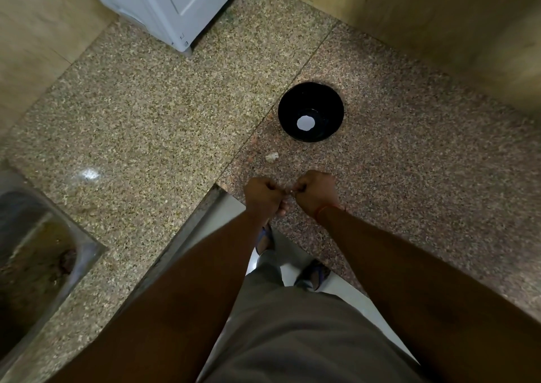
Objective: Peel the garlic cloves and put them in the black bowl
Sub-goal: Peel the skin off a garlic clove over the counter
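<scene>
Hands meet over the counter edge: left hand and right hand both curl, pinching a small clove (mostly hidden) between them. Bowl sits at twelve o'clock, a pale scrap between.

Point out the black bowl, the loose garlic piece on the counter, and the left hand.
black bowl [292, 101]: head view, on its dark inner wall.
garlic piece [271, 156]: head view, on its pale middle.
left hand [262, 197]: head view, on the back of the hand.
</scene>
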A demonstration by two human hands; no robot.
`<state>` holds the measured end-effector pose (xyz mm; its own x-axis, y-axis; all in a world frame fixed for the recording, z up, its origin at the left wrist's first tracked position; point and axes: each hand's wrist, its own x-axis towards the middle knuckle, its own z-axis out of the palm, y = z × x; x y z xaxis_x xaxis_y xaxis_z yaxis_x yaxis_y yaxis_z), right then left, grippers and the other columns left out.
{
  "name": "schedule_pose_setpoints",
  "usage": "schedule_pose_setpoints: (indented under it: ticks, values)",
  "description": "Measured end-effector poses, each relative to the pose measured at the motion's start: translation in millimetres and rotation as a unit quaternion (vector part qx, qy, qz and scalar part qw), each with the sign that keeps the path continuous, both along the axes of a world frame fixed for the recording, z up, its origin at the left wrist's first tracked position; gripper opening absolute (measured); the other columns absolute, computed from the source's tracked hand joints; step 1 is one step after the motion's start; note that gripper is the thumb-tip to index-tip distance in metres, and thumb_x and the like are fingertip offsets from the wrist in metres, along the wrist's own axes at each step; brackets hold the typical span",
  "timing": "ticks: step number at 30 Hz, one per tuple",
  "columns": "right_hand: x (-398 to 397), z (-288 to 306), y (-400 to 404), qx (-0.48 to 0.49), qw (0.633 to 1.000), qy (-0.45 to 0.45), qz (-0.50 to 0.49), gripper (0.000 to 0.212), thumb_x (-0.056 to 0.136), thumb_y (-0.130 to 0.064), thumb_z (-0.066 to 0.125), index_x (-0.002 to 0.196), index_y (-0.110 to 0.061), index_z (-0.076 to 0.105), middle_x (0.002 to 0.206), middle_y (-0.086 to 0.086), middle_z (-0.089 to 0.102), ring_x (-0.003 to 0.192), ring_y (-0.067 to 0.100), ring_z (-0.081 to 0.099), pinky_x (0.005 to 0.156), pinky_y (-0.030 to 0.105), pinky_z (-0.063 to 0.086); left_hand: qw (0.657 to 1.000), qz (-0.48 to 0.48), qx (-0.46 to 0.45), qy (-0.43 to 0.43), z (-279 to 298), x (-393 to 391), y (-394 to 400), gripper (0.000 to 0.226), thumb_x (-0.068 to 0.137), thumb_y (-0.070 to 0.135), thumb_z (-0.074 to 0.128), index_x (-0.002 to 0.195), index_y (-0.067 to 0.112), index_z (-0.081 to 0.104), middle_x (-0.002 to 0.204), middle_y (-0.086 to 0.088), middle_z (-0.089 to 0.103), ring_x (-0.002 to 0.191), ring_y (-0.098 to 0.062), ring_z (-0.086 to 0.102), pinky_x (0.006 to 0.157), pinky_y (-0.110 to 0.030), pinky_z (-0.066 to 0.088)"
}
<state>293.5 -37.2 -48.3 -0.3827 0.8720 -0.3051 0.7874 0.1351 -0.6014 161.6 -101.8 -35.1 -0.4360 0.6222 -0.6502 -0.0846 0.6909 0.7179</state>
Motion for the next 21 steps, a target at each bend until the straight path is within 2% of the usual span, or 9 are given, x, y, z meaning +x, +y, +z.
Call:
schedule_pose_setpoints:
  ticks: [3, 5, 8, 10, 13, 17, 21]
  values:
    - [-0.8, -0.7, 1.1, -0.002, 1.000, -0.005, 0.003, 0.015, 0.075, -0.002, 0.071, 0.061, -0.003, 0.068, 0.072, 0.014, 0.068, 0.065, 0.025, 0.063, 0.054, 0.024, 0.043, 1.000, 0.000, -0.002, 0.005, -3.3, -0.3, 1.3, 0.031, 0.083, -0.004, 0.081, 0.074, -0.023, 0.059, 0.060, -0.028, 0.066, 0.040, -0.027, 0.062, 0.040, -0.031, 0.051]
    - [-1.4, -1.5, 0.7, -0.001, 1.000, -0.004, 0.002, 0.012, 0.074, -0.002, 0.071, 0.062, -0.003, 0.069, 0.071, 0.014, 0.068, 0.064, 0.026, 0.063, 0.055, 0.026, 0.046, 1.000, 0.002, -0.010, 0.007, -3.3, 0.0, 2.0, 0.031, 0.083, -0.002, 0.082, 0.075, -0.024, 0.060, 0.059, -0.027, 0.066, 0.039, -0.026, 0.062, 0.039, -0.031, 0.051]
    - [-2.4, -3.2, -0.4, -0.008, 1.000, -0.002, -0.008, 0.013, 0.073, -0.002, 0.071, 0.061, -0.006, 0.068, 0.071, 0.008, 0.067, 0.064, 0.022, 0.061, 0.058, 0.024, 0.043, 1.000, 0.000, -0.019, 0.013, -6.1, -0.4, 3.3, 0.029, 0.083, -0.005, 0.080, 0.075, -0.024, 0.061, 0.058, -0.027, 0.066, 0.037, -0.025, 0.061, 0.040, -0.033, 0.052]
    - [-2.5, -5.0, -1.0, -0.014, 1.000, 0.004, -0.013, 0.019, 0.072, -0.001, 0.070, 0.059, -0.013, 0.064, 0.072, 0.002, 0.063, 0.065, 0.018, 0.058, 0.060, 0.025, 0.045, 0.999, -0.003, -0.024, 0.029, -10.1, -1.0, 4.3, 0.025, 0.080, -0.005, 0.081, 0.069, -0.018, 0.063, 0.059, -0.028, 0.066, 0.038, -0.024, 0.061, 0.045, -0.039, 0.056]
    - [-2.6, -8.3, -1.6, -0.023, 1.000, 0.010, -0.015, 0.021, 0.069, -0.002, 0.070, 0.060, -0.019, 0.062, 0.073, -0.003, 0.060, 0.068, 0.018, 0.060, 0.060, 0.024, 0.045, 0.996, -0.018, -0.046, 0.080, -16.9, -1.8, 6.7, 0.031, 0.081, 0.005, 0.084, 0.059, -0.008, 0.067, 0.055, -0.017, 0.068, 0.044, -0.027, 0.067, 0.048, -0.050, 0.060]
    - [-3.5, -11.9, -0.7, -0.033, 0.999, 0.012, -0.027, 0.020, 0.070, -0.004, 0.071, 0.062, -0.019, 0.061, 0.075, -0.002, 0.062, 0.071, 0.020, 0.062, 0.061, 0.025, 0.047, 0.996, -0.014, -0.043, 0.083, -13.7, 1.2, 8.0, 0.029, 0.082, 0.006, 0.085, 0.060, -0.008, 0.070, 0.051, -0.016, 0.066, 0.042, -0.027, 0.065, 0.044, -0.045, 0.059]
    - [-3.7, -13.1, -1.6, -0.033, 0.999, 0.013, -0.033, 0.018, 0.071, -0.005, 0.071, 0.063, -0.019, 0.063, 0.075, -0.002, 0.063, 0.070, 0.018, 0.062, 0.062, 0.029, 0.052, 0.997, 0.000, -0.048, 0.060, -13.0, 2.3, 6.8, 0.028, 0.082, 0.000, 0.083, 0.065, -0.015, 0.068, 0.052, -0.020, 0.065, 0.038, -0.026, 0.062, 0.041, -0.037, 0.054]
